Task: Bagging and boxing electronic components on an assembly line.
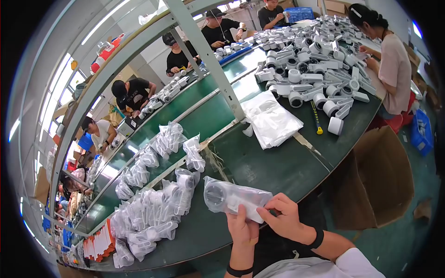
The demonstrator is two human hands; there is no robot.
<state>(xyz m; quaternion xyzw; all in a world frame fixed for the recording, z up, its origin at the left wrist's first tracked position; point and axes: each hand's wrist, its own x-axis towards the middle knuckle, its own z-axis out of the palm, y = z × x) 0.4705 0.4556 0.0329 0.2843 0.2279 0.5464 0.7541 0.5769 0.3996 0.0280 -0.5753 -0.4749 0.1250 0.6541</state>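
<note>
Over the table's near edge I hold a clear plastic bag (216,196) with a white plastic part inside, which has a round head and a straight arm. My left hand (242,226) grips the bagged part from below, thumb on its front. The right hand (283,214) pinches the bag's right end, fingers closed on the film. Left of my hands, bagged parts (150,211) of the same kind lie heaped. Beyond them is a flat stack of clear bags (271,120). Farther right rises a large pile of unbagged white parts (320,74).
A yellow-and-black hand tool (317,119) lies beside the pile. A metal post (208,60) stands at the table's far edge, before a green conveyor (197,111). Orange-and-white cards (99,243) stand at left. An open cardboard box (378,178) sits at right. Several co-workers sit around.
</note>
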